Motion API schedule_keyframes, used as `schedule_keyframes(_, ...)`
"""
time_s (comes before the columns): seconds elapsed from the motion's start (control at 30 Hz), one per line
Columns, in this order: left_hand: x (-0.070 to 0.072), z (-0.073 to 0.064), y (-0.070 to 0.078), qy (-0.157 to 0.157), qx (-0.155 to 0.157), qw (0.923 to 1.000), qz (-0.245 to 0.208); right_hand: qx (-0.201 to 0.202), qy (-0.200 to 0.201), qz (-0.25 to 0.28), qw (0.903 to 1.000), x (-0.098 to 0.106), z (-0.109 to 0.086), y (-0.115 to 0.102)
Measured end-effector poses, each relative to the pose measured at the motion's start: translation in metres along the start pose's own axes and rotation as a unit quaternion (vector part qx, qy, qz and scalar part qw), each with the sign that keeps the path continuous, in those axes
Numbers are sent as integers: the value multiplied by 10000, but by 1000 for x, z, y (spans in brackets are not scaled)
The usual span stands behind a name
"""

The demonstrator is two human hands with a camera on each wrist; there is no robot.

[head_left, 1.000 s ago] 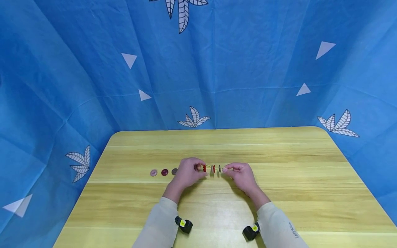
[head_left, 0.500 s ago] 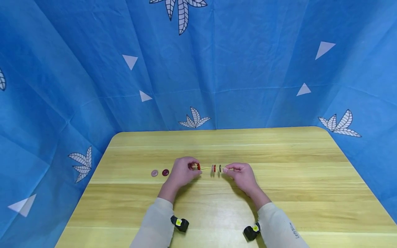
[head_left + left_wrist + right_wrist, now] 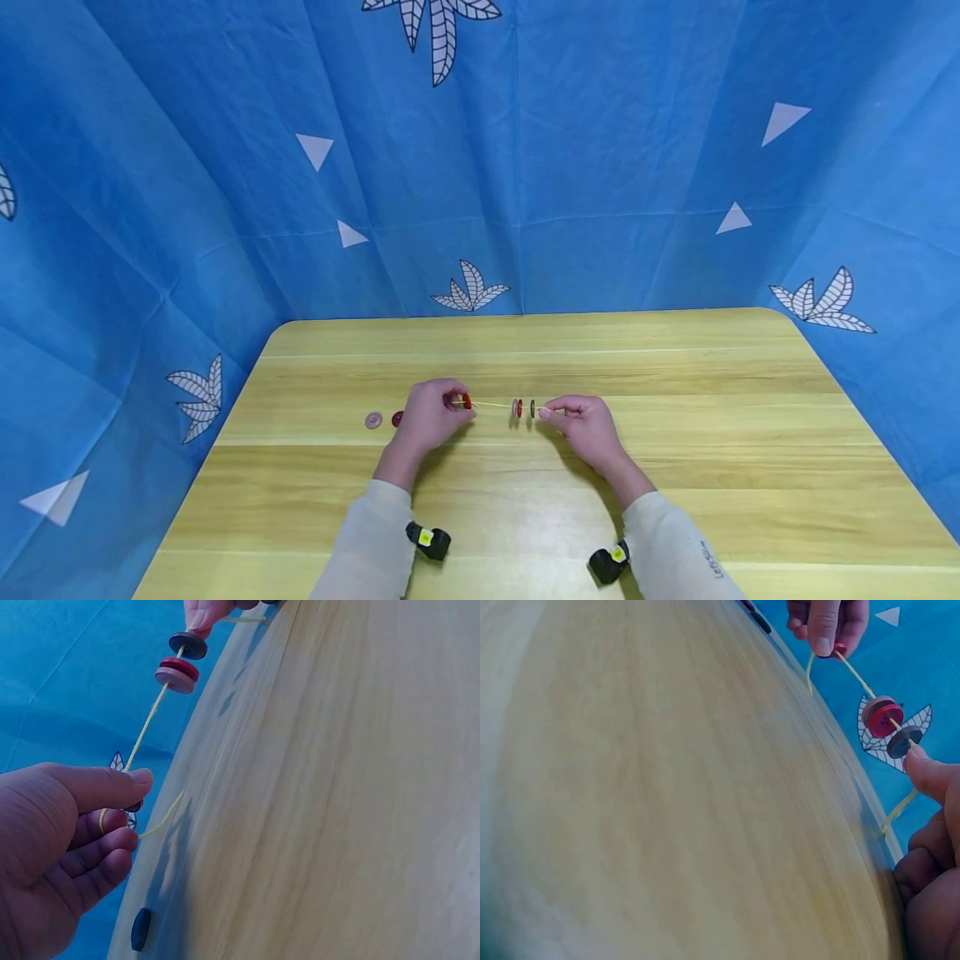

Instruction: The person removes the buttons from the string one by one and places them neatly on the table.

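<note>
Red pinched button [image 3: 467, 401] shifted left on string [image 3: 146, 727].

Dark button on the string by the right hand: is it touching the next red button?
No, the left wrist view shows a gap between the dark button and the red button.

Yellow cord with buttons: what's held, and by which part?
Left hand pinches a red button by its rim; whether it also grips the yellow cord, can't tell. Right hand pinches the cord just beside the dark gray button.
</note>
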State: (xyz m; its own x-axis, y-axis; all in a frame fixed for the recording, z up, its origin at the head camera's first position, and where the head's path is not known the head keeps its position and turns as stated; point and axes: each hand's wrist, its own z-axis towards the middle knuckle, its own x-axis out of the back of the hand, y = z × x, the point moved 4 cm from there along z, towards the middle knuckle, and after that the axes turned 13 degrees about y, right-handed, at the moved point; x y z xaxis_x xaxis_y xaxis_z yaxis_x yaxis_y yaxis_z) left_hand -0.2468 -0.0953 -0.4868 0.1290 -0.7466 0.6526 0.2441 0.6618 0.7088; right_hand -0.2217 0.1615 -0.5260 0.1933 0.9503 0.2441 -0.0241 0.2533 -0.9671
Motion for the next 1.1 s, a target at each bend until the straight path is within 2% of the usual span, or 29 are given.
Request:
schedule_keyframes(0.33, 11, -1, -9, -12, 250, 9995, 189, -5, 10, 42, 10000, 0, -2, 0)
schedule_keyframes(0.7, 21, -2, -19, 109, 563, 9981, 222, 38, 27, 60, 10000, 0, -1, -1)
schedule_keyframes(0.97, 34, -3, -24, 205, 1224, 9909, 528, -82, 30, 43, 10000, 0, -2, -2)
schedule_keyframes(1.1, 36, -4, -29, 206, 1285, 9904, 473, -59, 42, 64, 10000, 0, -2, -2)
